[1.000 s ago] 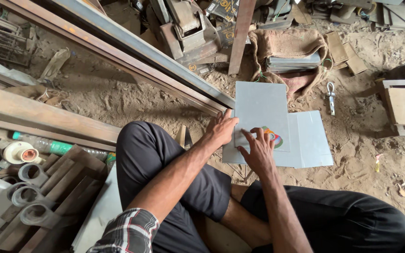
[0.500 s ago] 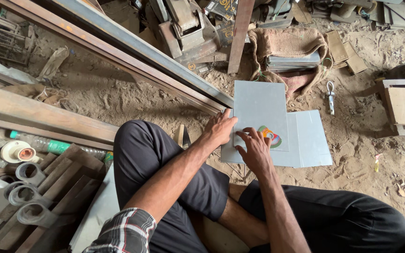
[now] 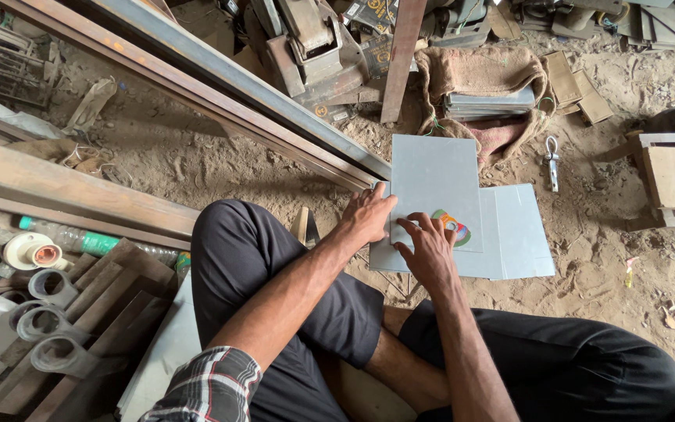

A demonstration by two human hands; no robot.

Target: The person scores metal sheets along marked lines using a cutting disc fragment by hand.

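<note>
Two hands on the upper grey sheet (image 3: pixel 435 184), and I read it as steadying: left hand (image 3: pixel 366 217) presses its near-left edge, fingers spread flat, gripping nothing; right hand (image 3: pixel 426 252) lies open beside a multicoloured sticker (image 3: pixel 455 228). Sheet sits atop a lower grey sheet (image 3: pixel 517 234) on sandy ground (image 3: pixel 220 168), against a long steel beam (image 3: pixel 236 78).

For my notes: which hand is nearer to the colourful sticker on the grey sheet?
Right. The right hand rests beside the colourful sticker; the left hand presses the grey sheet farther away.
</note>
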